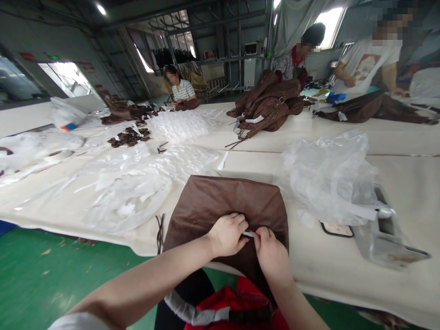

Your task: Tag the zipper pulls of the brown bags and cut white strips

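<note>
Over near edge of cream table [319,266], a brown bag [233,197] — probably there for close reach. In right hand [273,254], a pinched white strip [247,233]. Under curled left hand [227,233], bag leather, likely for steadying — can't tell whether gripping.

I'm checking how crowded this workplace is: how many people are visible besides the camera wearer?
3: a person in a striped shirt, left of centre; a person in red behind the heaped brown bags; a person in a white printed shirt at right. Others may be hidden.
</note>
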`<state>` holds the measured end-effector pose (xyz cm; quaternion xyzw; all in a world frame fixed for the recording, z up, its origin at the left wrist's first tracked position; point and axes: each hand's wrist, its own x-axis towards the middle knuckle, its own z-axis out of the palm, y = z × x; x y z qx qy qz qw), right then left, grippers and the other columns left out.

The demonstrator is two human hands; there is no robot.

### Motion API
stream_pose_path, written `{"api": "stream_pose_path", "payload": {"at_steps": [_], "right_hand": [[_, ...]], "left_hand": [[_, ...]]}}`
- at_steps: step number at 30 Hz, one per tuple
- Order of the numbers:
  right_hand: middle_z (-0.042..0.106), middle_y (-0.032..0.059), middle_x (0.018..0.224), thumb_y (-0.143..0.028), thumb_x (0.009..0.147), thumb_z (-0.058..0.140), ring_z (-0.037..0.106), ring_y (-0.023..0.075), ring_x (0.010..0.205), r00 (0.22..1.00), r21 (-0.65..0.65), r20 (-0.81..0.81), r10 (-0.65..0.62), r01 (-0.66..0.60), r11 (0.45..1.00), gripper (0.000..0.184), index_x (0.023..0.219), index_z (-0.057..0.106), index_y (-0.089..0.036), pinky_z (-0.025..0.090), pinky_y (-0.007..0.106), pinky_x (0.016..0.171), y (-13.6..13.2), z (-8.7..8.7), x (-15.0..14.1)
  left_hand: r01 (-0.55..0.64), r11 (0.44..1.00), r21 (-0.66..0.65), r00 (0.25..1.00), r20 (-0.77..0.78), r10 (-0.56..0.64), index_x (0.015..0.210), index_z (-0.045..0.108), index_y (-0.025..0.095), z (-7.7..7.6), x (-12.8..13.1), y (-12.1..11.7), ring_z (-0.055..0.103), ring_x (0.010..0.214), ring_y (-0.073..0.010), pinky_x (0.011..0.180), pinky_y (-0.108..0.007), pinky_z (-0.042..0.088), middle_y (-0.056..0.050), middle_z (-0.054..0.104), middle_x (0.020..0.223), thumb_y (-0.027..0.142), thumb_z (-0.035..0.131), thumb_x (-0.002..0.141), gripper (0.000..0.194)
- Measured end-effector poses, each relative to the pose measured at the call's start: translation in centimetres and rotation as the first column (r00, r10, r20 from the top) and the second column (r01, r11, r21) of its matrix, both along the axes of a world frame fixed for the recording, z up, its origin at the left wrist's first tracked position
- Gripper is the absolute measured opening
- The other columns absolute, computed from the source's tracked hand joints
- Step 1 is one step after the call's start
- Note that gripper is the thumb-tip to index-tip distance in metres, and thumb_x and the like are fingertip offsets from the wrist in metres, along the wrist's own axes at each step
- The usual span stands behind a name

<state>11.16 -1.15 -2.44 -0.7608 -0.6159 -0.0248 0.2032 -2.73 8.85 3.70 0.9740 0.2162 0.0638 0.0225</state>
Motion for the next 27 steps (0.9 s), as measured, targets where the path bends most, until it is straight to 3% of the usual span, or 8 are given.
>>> {"api": "stream_pose_path", "payload": {"at_steps": [3, 7, 13, 16, 18, 20, 22, 27], "right_hand": [[0.063, 0.0033, 0.076, -0.028, 0.098, 0.041, 0.062, 0.0155, 0.059, 0.996, 0.042, -0.077, 0.038, -0.035, 0.999, 0.018, 0.085, 0.052, -0.021, 0.033, 0.027, 0.050, -0.1, -0.5, 0.6], [0.063, 0.0037, 0.076, -0.028, 0.096, 0.044, 0.062, 0.0168, 0.064, 0.981, 0.104, -0.170, 0.097, -0.080, 0.991, 0.017, 0.083, 0.052, -0.021, 0.037, 0.028, 0.056, -0.4, -0.9, 1.1], [0.063, 0.0031, 0.074, -0.024, 0.093, 0.046, 0.061, 0.0175, 0.065, 0.977, 0.132, -0.182, 0.114, -0.090, 0.987, 0.015, 0.081, 0.052, -0.021, 0.039, 0.028, 0.059, -0.6, -1.2, 1.3], [0.063, 0.0026, 0.076, -0.021, 0.092, 0.047, 0.062, 0.0168, 0.067, 0.964, 0.160, -0.219, 0.151, -0.117, 0.980, 0.011, 0.084, 0.054, -0.020, 0.042, 0.028, 0.061, -0.9, -0.9, 1.5], [0.063, 0.0025, 0.080, -0.021, 0.092, 0.048, 0.063, 0.0158, 0.068, 0.952, 0.186, -0.219, 0.212, -0.172, 0.967, 0.009, 0.089, 0.056, -0.020, 0.044, 0.027, 0.063, -1.1, -0.4, 1.4], [0.064, 0.0033, 0.086, -0.020, 0.093, 0.048, 0.064, 0.0157, 0.073, 0.941, 0.195, -0.138, 0.309, -0.280, 0.940, 0.011, 0.097, 0.058, -0.019, 0.045, 0.027, 0.066, -1.1, 0.3, 1.2], [0.065, 0.0043, 0.091, -0.015, 0.093, 0.048, 0.065, 0.0165, 0.078, 0.912, 0.155, 0.026, 0.410, -0.408, 0.900, 0.018, 0.107, 0.059, -0.019, 0.046, 0.027, 0.068, -0.7, 0.9, 0.8], [0.063, 0.0045, 0.081, -0.002, 0.083, 0.050, 0.061, 0.0181, 0.069, 0.782, -0.024, 0.348, 0.518, -0.544, 0.838, 0.027, 0.104, 0.061, -0.017, 0.045, 0.030, 0.058, 1.1, 2.0, 0.3]], "left_hand": [[-0.059, 0.998, -0.033, 0.998, 0.026, 0.060, 0.080, 0.059, 0.018, -0.3, 0.1, 0.0, 0.057, 0.083, -0.0204, 0.077, -0.032, 0.049, -0.005, 0.059, 0.086, 0.037, 0.059, 0.087, 0.020], [-0.185, 0.982, -0.031, 0.979, 0.078, 0.187, 0.081, 0.058, 0.018, -1.5, 0.9, -0.8, 0.056, 0.086, -0.0226, 0.081, -0.036, 0.049, -0.006, 0.058, 0.088, 0.028, 0.060, 0.083, 0.010], [-0.449, 0.890, -0.080, 0.879, 0.142, 0.456, 0.088, 0.056, 0.015, -3.0, 3.3, -1.7, 0.056, 0.090, -0.0271, 0.084, -0.043, 0.050, -0.010, 0.058, 0.092, 0.014, 0.057, 0.074, 0.014], [-0.356, 0.920, -0.166, 0.908, 0.173, 0.382, 0.096, 0.056, 0.015, -2.1, 2.2, -1.7, 0.057, 0.097, -0.0269, 0.091, -0.044, 0.049, -0.011, 0.059, 0.098, 0.016, 0.059, 0.073, 0.023], [-0.225, 0.954, -0.199, 0.933, 0.239, 0.270, 0.116, 0.052, 0.016, -1.3, 0.1, -1.7, 0.053, 0.113, -0.0280, 0.101, -0.045, 0.044, -0.012, 0.058, 0.115, 0.024, 0.065, 0.073, 0.046], [-0.209, 0.967, -0.148, 0.923, 0.296, 0.245, 0.137, 0.038, 0.016, -0.8, -2.4, -1.6, 0.041, 0.131, -0.0313, 0.110, -0.051, 0.035, -0.017, 0.046, 0.138, 0.035, 0.071, 0.071, 0.076], [-0.284, 0.957, -0.063, 0.908, 0.304, 0.289, 0.144, 0.027, 0.013, -1.1, -4.5, -1.4, 0.028, 0.140, -0.0357, 0.113, -0.057, 0.026, -0.022, 0.032, 0.149, 0.045, 0.076, 0.067, 0.097], [-0.337, 0.941, 0.012, 0.914, 0.246, 0.324, 0.146, 0.027, 0.009, -2.9, -6.5, -0.7, 0.019, 0.144, -0.0380, 0.114, -0.060, 0.020, -0.025, 0.021, 0.154, 0.060, 0.075, 0.063, 0.108]]}}
